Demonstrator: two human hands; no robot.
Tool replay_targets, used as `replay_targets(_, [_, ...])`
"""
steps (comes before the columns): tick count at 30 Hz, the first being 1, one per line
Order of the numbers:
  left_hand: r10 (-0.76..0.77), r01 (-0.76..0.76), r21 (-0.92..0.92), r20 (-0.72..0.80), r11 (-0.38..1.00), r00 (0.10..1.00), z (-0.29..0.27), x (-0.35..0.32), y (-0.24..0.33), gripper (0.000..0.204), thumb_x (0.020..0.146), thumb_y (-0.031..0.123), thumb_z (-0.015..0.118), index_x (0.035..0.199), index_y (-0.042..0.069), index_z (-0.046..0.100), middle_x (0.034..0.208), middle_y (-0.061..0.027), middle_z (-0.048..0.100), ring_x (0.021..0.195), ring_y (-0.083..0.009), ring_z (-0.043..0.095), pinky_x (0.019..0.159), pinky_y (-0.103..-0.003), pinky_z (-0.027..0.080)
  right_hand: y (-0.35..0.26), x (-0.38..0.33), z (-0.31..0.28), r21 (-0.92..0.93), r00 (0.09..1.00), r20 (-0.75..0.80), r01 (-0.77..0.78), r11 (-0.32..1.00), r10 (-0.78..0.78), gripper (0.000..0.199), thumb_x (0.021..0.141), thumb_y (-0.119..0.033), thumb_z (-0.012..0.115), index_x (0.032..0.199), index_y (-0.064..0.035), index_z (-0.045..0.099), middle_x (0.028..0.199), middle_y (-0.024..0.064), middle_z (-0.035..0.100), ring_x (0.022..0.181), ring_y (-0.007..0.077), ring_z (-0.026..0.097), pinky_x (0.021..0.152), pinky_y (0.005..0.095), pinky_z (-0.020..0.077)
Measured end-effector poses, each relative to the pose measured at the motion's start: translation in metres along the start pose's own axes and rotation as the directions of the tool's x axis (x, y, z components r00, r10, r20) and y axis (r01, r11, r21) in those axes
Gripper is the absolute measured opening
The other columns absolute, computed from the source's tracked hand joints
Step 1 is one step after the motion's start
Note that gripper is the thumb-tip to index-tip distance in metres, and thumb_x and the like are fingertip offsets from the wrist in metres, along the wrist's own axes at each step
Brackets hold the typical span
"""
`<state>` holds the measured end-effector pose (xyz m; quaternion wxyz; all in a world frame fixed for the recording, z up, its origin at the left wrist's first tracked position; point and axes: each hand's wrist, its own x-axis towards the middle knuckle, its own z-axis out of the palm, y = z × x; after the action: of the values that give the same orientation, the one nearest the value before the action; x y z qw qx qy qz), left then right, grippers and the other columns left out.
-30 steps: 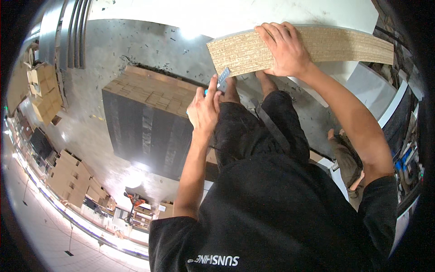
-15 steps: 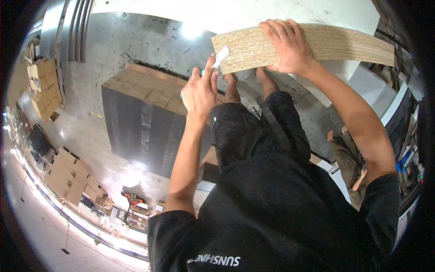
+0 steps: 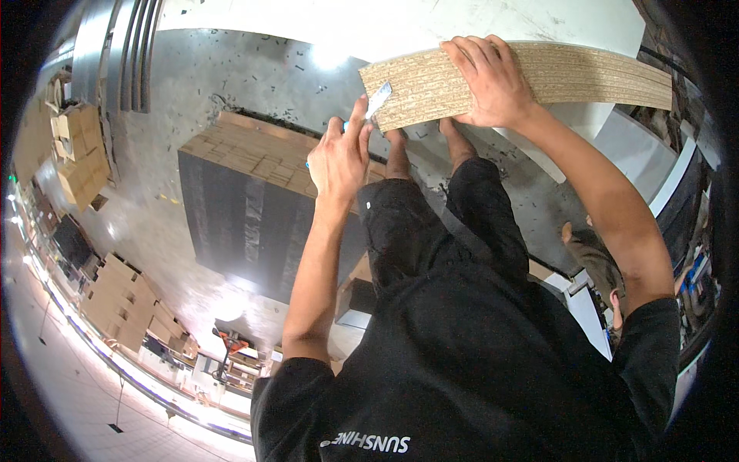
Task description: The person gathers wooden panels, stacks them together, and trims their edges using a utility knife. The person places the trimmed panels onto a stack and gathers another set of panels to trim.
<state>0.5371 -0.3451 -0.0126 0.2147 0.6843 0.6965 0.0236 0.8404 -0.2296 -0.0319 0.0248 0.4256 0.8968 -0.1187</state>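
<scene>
My left hand [image 3: 339, 160] is closed round a blue-handled scraper, its index finger stretched along the tool. The scraper's flat silver blade [image 3: 379, 98] lies against the left end of a stack of particleboard strips [image 3: 585, 73], whose raw, layered tan edges face me. My right hand [image 3: 493, 85] is wrapped over the stack right of the blade, fingers over the far edge and thumb at the near edge. Most of the scraper's handle is hidden inside my left hand.
Below left stands a big pallet stack of dark panels [image 3: 254, 223] with tan edges. A white surface [image 3: 431, 19] lies beyond the boards. Black scraps litter the grey floor [image 3: 254, 65]. Cardboard boxes [image 3: 81, 158] stand far left; another person [image 3: 596, 258] is at the right.
The scraper's blade has shifted slightly right and down on the board edges and turned a little. My right hand keeps its grip in nearly the same place.
</scene>
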Motion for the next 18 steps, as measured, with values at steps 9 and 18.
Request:
replay_targets(9, [-0.028, 0.028, 0.003, 0.004, 1.000, 1.000, -0.016, 0.043, -0.001, 0.044, 0.115, 0.037, 0.053, 0.159, 0.032, 0.055, 0.094, -0.0131, 0.069, 0.073, -0.0341, 0.073, 0.060, -0.048, 0.058, 0.005, 0.000, 0.003, 0.053, 0.997, -0.072, 0.041, 0.998, -0.037, 0.125, 0.063, -0.059, 0.095, 0.163, -0.0070, 0.041, 0.154, 0.0119, 0.049, 0.145, 0.0282, 0.045, 0.127, 0.0499, 0.0276])
replay_targets(18, [-0.020, 0.020, 0.018, -0.012, 1.000, 1.000, -0.009, 0.038, -0.006, 0.045, 0.115, 0.038, 0.053, 0.159, 0.029, 0.056, 0.096, -0.0153, 0.071, 0.077, -0.0355, 0.075, 0.063, -0.049, 0.059, 0.000, -0.004, 0.004, 0.051, 0.997, -0.069, 0.033, 0.998, -0.029, 0.126, 0.063, -0.059, 0.095, 0.163, -0.0070, 0.040, 0.152, 0.0120, 0.049, 0.143, 0.0287, 0.047, 0.126, 0.0506, 0.0291])
